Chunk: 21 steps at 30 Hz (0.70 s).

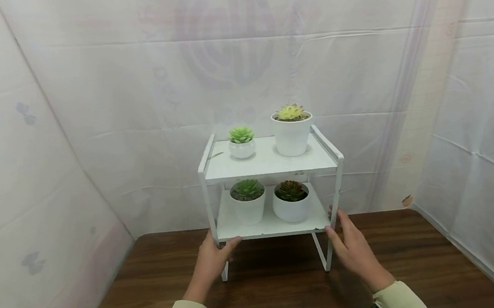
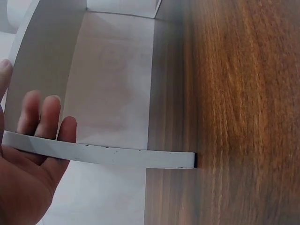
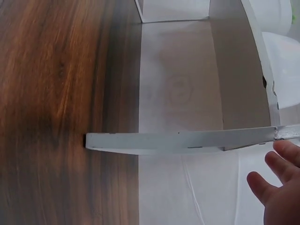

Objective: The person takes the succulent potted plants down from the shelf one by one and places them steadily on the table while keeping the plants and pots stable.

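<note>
Four white pots [image 1: 292, 140], each holding a succulent [image 1: 291, 111], stand on the white shelf [image 1: 266, 164].

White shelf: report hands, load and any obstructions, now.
Left hand grips shelf, near left corner. Right hand touches near right corner. Shelf upright, four potted plants aboard, two per level. Nothing seen between hands and shelf.

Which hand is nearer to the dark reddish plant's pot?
Right. The right hand is at the near right corner of the white rack, right of this pot; the left hand holds the near left corner, farther away.
</note>
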Each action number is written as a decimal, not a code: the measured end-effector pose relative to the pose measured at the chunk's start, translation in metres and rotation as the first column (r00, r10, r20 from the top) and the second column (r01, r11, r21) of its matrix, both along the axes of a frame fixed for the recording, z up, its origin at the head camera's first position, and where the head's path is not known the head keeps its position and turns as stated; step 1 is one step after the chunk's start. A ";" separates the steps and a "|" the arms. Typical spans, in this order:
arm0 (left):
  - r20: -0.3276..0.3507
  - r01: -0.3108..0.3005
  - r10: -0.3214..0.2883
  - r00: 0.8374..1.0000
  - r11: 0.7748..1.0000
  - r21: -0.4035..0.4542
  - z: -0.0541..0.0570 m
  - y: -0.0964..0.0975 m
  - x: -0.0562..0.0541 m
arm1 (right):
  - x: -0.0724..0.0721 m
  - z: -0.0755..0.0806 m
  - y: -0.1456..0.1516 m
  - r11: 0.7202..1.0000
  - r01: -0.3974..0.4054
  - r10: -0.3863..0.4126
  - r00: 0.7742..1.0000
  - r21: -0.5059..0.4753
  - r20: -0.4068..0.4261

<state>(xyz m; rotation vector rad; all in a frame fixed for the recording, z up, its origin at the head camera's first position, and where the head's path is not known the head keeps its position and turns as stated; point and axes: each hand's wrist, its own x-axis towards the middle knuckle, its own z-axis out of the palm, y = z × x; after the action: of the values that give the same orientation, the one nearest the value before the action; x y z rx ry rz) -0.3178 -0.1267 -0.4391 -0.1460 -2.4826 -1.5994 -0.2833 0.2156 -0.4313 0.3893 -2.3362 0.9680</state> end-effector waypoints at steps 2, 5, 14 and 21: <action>0.001 0.001 -0.001 1.000 1.000 0.000 -0.001 0.000 -0.002 | 0.000 -0.001 -0.001 1.000 0.001 -0.001 1.000 -0.013 0.004; 0.008 0.005 -0.005 1.000 1.000 0.006 -0.004 0.001 -0.003 | 0.000 -0.003 -0.002 0.999 0.008 -0.007 1.000 -0.034 0.015; -0.014 0.004 -0.004 1.000 1.000 0.027 -0.005 -0.002 -0.003 | 0.000 -0.007 -0.011 0.995 0.017 -0.013 0.999 -0.103 0.034; 0.016 0.022 -0.022 1.000 1.000 0.017 -0.007 -0.003 -0.008 | -0.001 -0.007 -0.015 0.991 0.049 -0.045 0.998 -0.125 0.031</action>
<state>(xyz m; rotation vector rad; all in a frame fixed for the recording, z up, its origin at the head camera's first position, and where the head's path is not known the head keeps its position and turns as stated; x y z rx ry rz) -0.3258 -0.1300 -0.4463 -0.1588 -2.4878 -1.6356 -0.2847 0.2010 -0.4379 0.2706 -2.2847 1.0978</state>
